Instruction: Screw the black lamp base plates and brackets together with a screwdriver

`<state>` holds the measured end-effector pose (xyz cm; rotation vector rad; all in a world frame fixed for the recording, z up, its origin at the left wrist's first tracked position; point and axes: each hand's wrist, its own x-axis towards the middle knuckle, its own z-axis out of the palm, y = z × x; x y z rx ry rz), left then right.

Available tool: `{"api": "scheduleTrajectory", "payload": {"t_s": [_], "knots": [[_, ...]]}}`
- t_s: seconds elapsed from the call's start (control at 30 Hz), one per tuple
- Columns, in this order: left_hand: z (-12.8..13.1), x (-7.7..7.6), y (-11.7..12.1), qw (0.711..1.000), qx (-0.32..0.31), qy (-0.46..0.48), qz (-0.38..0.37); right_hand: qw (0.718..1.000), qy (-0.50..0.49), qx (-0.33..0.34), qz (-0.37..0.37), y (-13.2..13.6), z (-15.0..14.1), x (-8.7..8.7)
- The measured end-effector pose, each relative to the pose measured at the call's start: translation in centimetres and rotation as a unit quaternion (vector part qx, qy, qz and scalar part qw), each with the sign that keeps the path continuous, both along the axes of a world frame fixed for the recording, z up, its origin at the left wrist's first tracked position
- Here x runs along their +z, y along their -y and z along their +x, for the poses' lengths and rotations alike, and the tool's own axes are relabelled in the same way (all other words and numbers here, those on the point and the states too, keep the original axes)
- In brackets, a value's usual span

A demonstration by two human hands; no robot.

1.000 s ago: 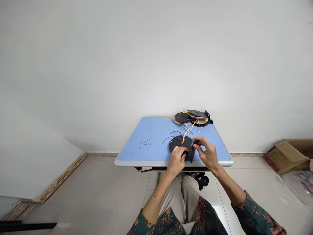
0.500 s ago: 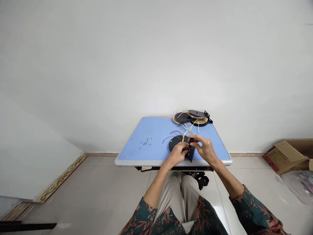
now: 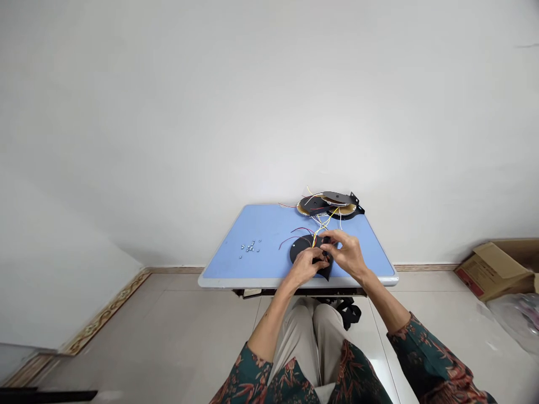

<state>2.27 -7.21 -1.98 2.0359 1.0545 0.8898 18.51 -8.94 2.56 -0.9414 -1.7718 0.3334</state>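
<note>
Small black piece (image 3: pixel 326 245) pinched above a black disc (image 3: pixel 300 251) on a blue tabletop (image 3: pixel 269 224)

The black disc is laid flat on the near half of the tabletop, slightly right of centre. A black pointed plate (image 3: pixel 325 274) is seen at its near edge, partly covered by the hands, and whether the two are joined cannot be told. Thin red wires (image 3: pixel 290 237) are curved out from the disc towards the left, and yellow and orange wires (image 3: pixel 319 230) are run from it towards the far edge.

Both hands are held together over the disc. The small black piece is gripped by the narrowly closed fingers (image 3: pixel 337 239) of the right hand (image 3: pixel 347 253), just above the disc. The left hand (image 3: pixel 304 265) is placed beside it, with the fingers (image 3: pixel 318 255) curled inward and touching the right hand. What they hold is hidden, so the left grip cannot be told.

A small cluster of metal nuts (image 3: pixel 250 245) is scattered on the left of the tabletop, well apart from the hands. At the far edge, a second stack of black discs with coiled strip (image 3: pixel 326 206) and tangled wires is topped by a black bracket (image 3: pixel 351 199). A cardboard box (image 3: pixel 497 272) is on the floor (image 3: pixel 168 331) to the right, and a plastic bag (image 3: pixel 516 314) is just nearer.
</note>
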Motion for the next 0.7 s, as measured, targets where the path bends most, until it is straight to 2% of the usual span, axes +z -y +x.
{"api": "scheduleTrajectory", "payload": {"t_s": [0.13, 0.2, 0.27, 0.43, 0.5, 0.57, 0.7], "knots": [[-0.1, 0.3, 0.1, 1.000, -0.011, 0.002, 0.003, 0.990, -0.037, 0.124, -0.052, -0.5, 1.0, 0.5], [-0.1, 0.4, 0.2, 1.000, -0.007, 0.002, 0.001, 0.986, -0.032, 0.147, -0.074, -0.5, 1.1, 0.6], [0.0, 0.3, 0.2, 1.000, 0.005, 0.002, 0.000, 0.989, -0.015, 0.120, -0.080, -0.4, 0.9, 0.7], [0.3, 0.3, 0.2, 1.000, 0.024, -0.009, -0.011, 0.999, 0.030, -0.016, -0.032, -0.4, 0.2, 1.0], [0.3, 0.5, 0.2, 0.999, 0.029, -0.006, -0.023, 0.999, 0.039, -0.017, -0.024, -0.5, 0.2, 1.1], [0.2, 0.6, 0.3, 0.999, 0.025, 0.006, -0.037, 0.998, 0.045, 0.013, -0.038, -0.6, 0.4, 1.4], [0.0, 0.8, 0.2, 0.997, -0.013, 0.042, -0.059, 0.996, 0.043, 0.051, -0.059, -0.7, 1.1, 1.7]]}}
